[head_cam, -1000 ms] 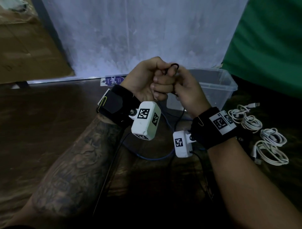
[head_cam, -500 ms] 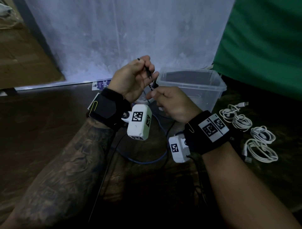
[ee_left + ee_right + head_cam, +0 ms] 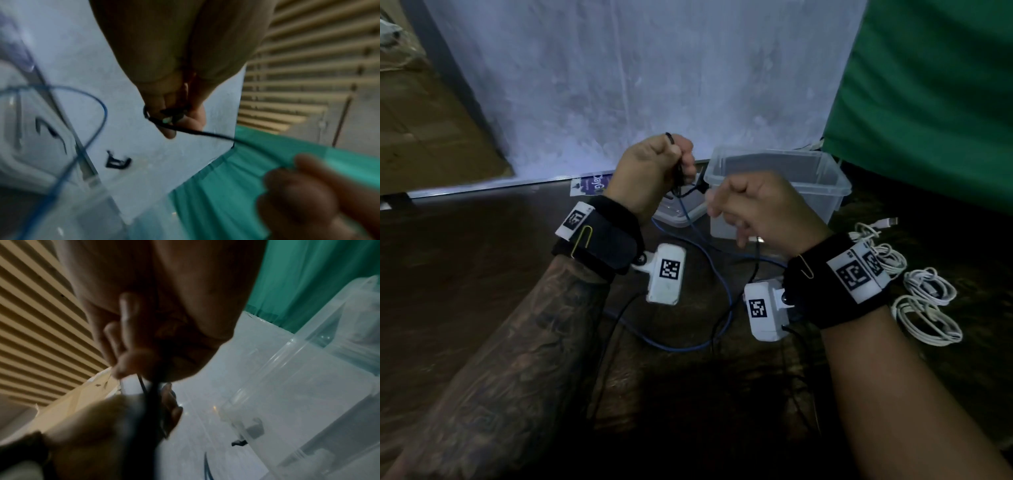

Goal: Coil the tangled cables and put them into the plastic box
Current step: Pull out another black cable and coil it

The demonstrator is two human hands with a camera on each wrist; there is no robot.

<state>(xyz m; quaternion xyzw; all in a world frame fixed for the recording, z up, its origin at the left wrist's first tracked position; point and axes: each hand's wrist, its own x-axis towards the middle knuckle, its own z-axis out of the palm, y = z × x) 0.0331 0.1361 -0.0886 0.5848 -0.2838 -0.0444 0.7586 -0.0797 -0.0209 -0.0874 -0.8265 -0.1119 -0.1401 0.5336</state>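
My left hand (image 3: 681, 164) is raised in front of the clear plastic box (image 3: 835, 192) and grips a thin black cable (image 3: 690, 192), a small loop of which sticks out above the fist. In the left wrist view the fingertips (image 3: 170, 129) pinch that black cable (image 3: 205, 134), which runs taut to the right hand (image 3: 308, 186). My right hand (image 3: 722, 212), lower and to the right, is curled round the same cable; the right wrist view shows the black cable (image 3: 144, 386) leaving its fingers. A blue cable (image 3: 726, 284) hangs beneath the hands and loops on the dark table.
Several coiled white cables (image 3: 924, 301) lie on the table right of the box. A clear lid (image 3: 678, 217) lies left of the box. A pale wall stands behind, a green curtain (image 3: 928, 85) at the right. Black wrist-camera leads trail over the dark table.
The hands, pressed together a second ago, have parted. The left stays high gripping the black cable while the right has drawn down and to the right along it.
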